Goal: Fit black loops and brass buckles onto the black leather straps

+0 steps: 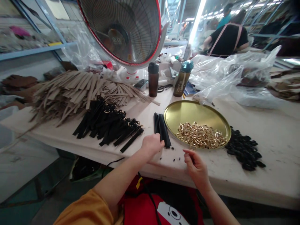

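My left hand (pixel 152 144) rests on the near end of a small bundle of black straps (pixel 161 128), fingers curled onto it. My right hand (pixel 195 165) hovers at the table's front edge, fingers curled in a pinch; what it holds, if anything, is too small to name. Just beyond it stands a round brass tray (pixel 187 112) holding a heap of small gold metal buckles (pixel 200 136). Several tiny black bits (pixel 175 158) lie between my hands.
A pile of finished black straps (pixel 110 125) and a heap of tan strips (pixel 70 90) lie to the left. Black small parts (pixel 246 150) are heaped right of the tray. A heater fan (pixel 124 31), two bottles (pixel 153 79) and plastic bags (pixel 234 75) stand behind. Another person (pixel 227 37) works at the back.
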A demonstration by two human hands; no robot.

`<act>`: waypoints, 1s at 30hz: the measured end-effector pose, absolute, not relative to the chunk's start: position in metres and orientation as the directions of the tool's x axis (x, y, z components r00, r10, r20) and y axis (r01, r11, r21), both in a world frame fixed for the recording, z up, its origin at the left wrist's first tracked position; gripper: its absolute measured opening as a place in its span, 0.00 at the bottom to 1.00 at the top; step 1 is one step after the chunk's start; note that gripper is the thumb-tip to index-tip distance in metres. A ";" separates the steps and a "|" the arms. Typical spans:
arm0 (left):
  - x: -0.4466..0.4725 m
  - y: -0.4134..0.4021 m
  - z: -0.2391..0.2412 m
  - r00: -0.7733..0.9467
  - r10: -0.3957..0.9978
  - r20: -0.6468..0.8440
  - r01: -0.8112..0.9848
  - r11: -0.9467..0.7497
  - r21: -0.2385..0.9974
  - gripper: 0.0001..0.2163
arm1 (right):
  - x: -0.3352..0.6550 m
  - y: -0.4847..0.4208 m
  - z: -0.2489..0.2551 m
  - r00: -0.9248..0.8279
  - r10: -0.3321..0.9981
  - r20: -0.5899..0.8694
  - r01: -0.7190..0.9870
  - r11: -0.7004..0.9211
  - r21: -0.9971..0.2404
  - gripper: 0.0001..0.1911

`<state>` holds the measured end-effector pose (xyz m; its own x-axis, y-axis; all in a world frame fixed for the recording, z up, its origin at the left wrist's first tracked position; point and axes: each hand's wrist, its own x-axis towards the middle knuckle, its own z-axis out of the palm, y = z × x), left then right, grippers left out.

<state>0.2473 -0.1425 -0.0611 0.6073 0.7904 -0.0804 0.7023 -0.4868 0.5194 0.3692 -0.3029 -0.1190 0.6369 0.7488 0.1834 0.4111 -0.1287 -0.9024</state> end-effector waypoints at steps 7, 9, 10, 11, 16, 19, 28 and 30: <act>0.217 -0.149 -0.045 0.661 0.725 -0.195 0.434 -0.158 0.887 0.11 | 0.374 -0.306 -0.119 0.650 0.741 0.168 0.315 -0.062 -0.947 0.12; 0.204 -0.161 -0.034 0.735 0.620 -0.274 0.294 0.074 0.953 0.12 | 0.374 -0.306 -0.115 0.646 0.746 0.163 0.300 -0.052 -0.952 0.13; 0.198 -0.168 -0.029 0.770 0.553 -0.318 0.275 0.162 0.948 0.12 | 0.372 -0.307 -0.113 0.639 0.753 0.156 0.280 -0.039 -0.959 0.15; 0.193 -0.176 -0.025 0.797 0.483 -0.362 0.281 0.234 0.931 0.12 | 0.371 -0.307 -0.109 0.632 0.762 0.141 0.238 -0.017 -0.971 0.17; 0.179 -0.202 -0.021 0.797 0.313 -0.516 0.392 0.383 0.837 0.07 | 0.357 -0.311 -0.083 0.621 0.773 -0.125 -0.317 0.102 -0.943 0.15; 0.174 -0.205 -0.028 0.760 0.361 -0.541 0.382 0.426 0.820 0.05 | 0.351 -0.322 -0.073 0.616 0.734 -0.285 -0.561 0.155 -0.813 0.13; 0.205 -0.213 -0.042 0.616 0.673 -0.409 -0.038 0.544 0.838 0.10 | 0.298 -0.372 -0.080 0.351 0.858 -0.375 -0.474 -0.183 -0.862 0.12; 0.217 -0.219 -0.040 0.703 0.576 -0.417 0.048 0.546 0.836 0.10 | 0.290 -0.370 -0.077 0.259 0.901 -0.348 -0.280 -0.275 -0.920 0.12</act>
<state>0.2168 -0.2189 -0.0398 0.7032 0.5761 -0.4167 0.0478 0.5464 0.8362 0.2899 -0.3703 -0.0771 0.2587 0.9011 -0.3479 -0.2802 -0.2747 -0.9198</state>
